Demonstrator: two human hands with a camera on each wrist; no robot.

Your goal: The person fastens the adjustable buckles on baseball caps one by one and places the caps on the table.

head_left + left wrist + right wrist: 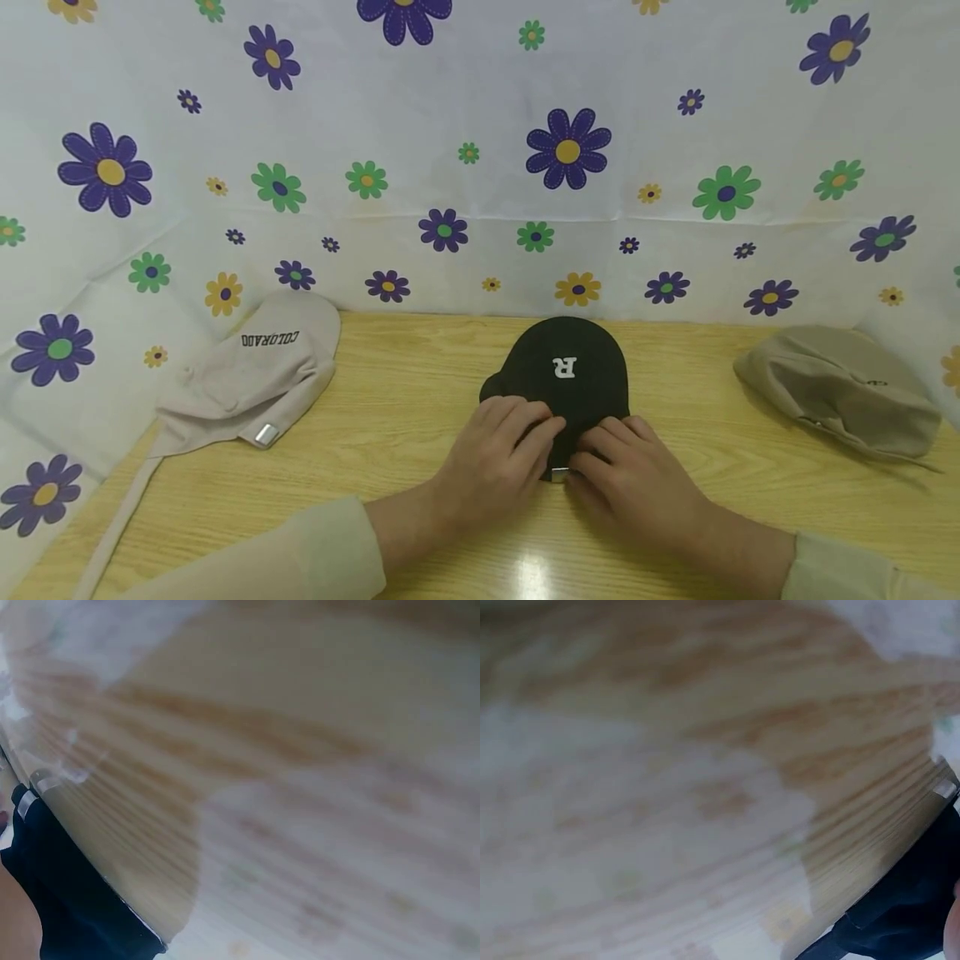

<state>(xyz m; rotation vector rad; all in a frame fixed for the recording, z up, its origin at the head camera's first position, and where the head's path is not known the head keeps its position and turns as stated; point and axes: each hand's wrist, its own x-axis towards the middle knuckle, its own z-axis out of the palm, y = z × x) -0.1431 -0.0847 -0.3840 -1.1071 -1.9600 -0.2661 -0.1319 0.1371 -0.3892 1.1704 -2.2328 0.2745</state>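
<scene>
A black cap (pixel 585 342) with a white letter R lies on the table, its metal buckle (pixel 560 475) at the near end. The left hand (pixel 491 458) grips the cap's near left part with curled fingers. On the near right, the right hand (pixel 645 487) pinches the edge beside the buckle; its thumb is mostly hidden. Part of the left hand (pixel 16 919) shows against the dark cap (pixel 82 892) in the left wrist view. The right wrist view has the cap (pixel 907 907) at lower right, with a sliver of the right hand (pixel 952 934).
A light cap (pixel 270 358) lettered COLORADO lies on the left, its long strap trailing toward the near edge. On the right rests a crumpled khaki cap (pixel 847 383). A flowered white cloth (pixel 480 100) stands behind the wooden table (pixel 420 375) and along its sides.
</scene>
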